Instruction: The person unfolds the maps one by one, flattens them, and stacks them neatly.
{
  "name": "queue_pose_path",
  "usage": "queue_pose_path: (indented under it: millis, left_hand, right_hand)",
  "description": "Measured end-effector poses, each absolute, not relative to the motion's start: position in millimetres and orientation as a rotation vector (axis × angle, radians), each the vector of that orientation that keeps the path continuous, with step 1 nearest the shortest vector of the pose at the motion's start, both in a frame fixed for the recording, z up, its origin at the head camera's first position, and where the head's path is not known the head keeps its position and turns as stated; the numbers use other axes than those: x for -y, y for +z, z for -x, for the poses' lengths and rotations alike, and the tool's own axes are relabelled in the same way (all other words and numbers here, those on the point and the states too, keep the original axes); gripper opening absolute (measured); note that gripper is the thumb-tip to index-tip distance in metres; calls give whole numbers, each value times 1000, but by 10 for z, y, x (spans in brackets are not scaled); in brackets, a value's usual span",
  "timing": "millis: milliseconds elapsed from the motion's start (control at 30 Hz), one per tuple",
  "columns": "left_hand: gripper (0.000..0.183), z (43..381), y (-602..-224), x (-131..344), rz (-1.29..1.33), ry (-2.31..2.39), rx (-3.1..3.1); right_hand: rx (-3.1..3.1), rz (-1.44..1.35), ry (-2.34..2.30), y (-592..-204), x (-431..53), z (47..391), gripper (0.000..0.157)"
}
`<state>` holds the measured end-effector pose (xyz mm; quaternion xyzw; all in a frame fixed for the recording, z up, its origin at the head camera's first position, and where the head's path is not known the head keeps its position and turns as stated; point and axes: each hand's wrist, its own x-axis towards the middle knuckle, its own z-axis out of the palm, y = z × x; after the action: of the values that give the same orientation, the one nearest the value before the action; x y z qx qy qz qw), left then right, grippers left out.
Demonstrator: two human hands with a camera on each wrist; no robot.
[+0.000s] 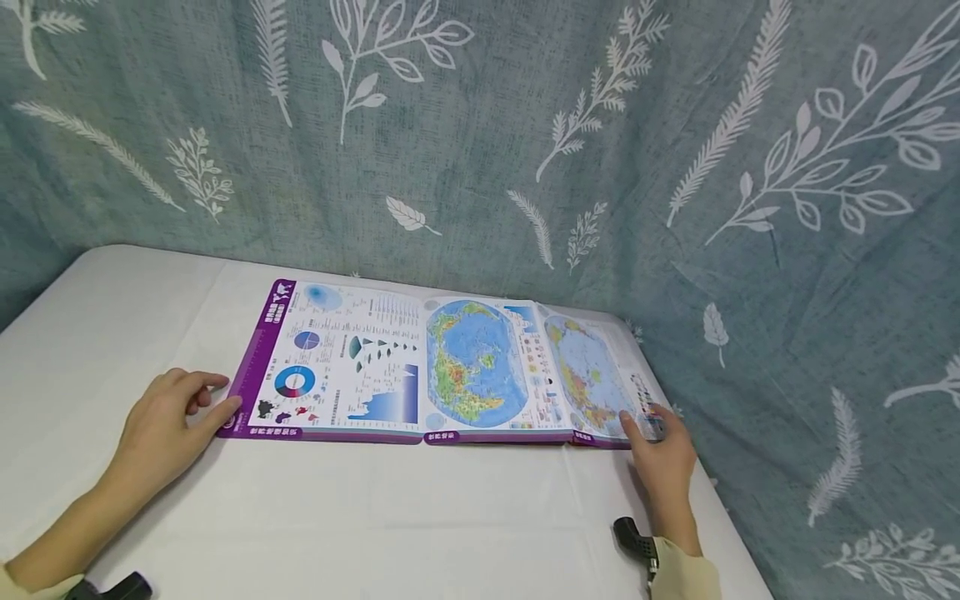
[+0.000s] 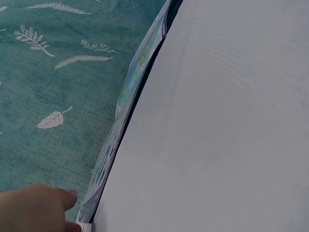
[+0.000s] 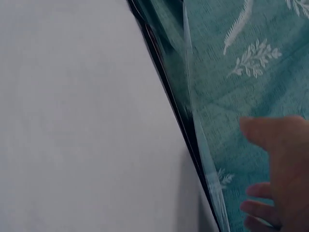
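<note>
A folding world map (image 1: pixel 480 365) lies across the white table, with purple edges and several panels of charts and globes. My left hand (image 1: pixel 168 412) is at its near left corner. The thumb lies over the purple strip (image 1: pixel 251 367), and the bent index finger ends beside that edge. In the left wrist view, my left hand (image 2: pixel 36 208) appears close to the map's corner. My right hand (image 1: pixel 667 450) is over the map's right end, thumb and fingers apart. In the right wrist view, curtain shows between the right hand's thumb and fingers (image 3: pixel 260 212).
White cloth covers the table (image 1: pixel 420 517). A green-blue curtain (image 1: pixel 465 183) with white leaf prints hangs behind the table and along its right side. Black devices (image 1: pixel 633 537) are worn at both wrists, by the pale sleeves (image 1: pixel 686 575).
</note>
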<state>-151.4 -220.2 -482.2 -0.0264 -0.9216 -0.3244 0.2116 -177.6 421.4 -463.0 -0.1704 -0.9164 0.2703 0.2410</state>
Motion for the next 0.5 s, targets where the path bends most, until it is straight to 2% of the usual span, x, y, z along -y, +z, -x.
queue_pose_path:
  millis: [267,500]
  left_hand:
    - [43,1523,-4847,2254,36,-880,2547]
    - [43,1589,-4880,2297,57,-877,2541]
  right_hand:
    - [2655,136,778,-4618,-3947,1812,71]
    - [2719,43,753,-4628,-3876,1796,73]
